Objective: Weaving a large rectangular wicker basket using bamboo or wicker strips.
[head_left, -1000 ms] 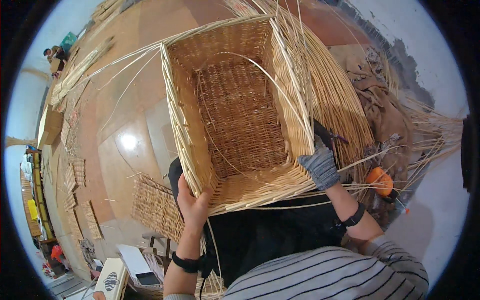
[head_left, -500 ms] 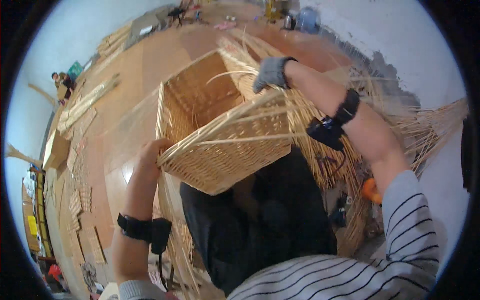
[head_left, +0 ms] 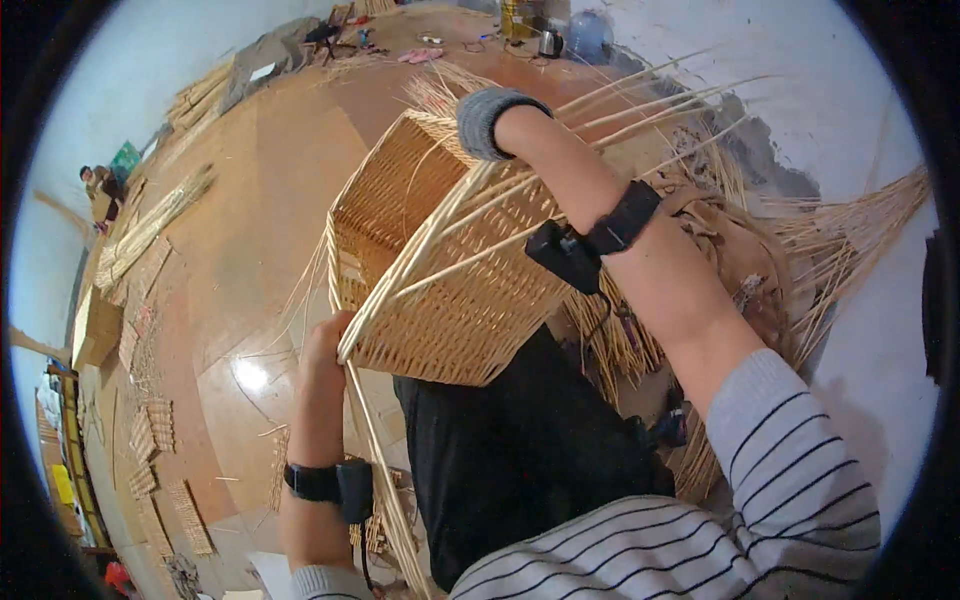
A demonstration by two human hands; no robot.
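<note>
A part-woven wicker basket with an open top tilts over my lap, its near wall toward me. My left hand, bare, grips the basket's near left corner, its fingers partly hidden. My right hand, in a grey knit glove, curls over the rim at the basket's right side. Its fingertips are out of sight, but the wicker strands along the rim run up to it and it appears closed on them. Loose ends fan out beyond that wrist, and more hang below my left hand. Each forearm wears a black strap with a small device.
Bundles of wicker lean by the right wall beside a brown cloth. Woven pieces and long bundles lie on the left floor near a box. Another person sits far left. A kettle stands at the back.
The basket has turned and shifted slightly right. My right hand has moved left and away from me along the rim, and my left hand has come lower and to the right, still at the corner.
</note>
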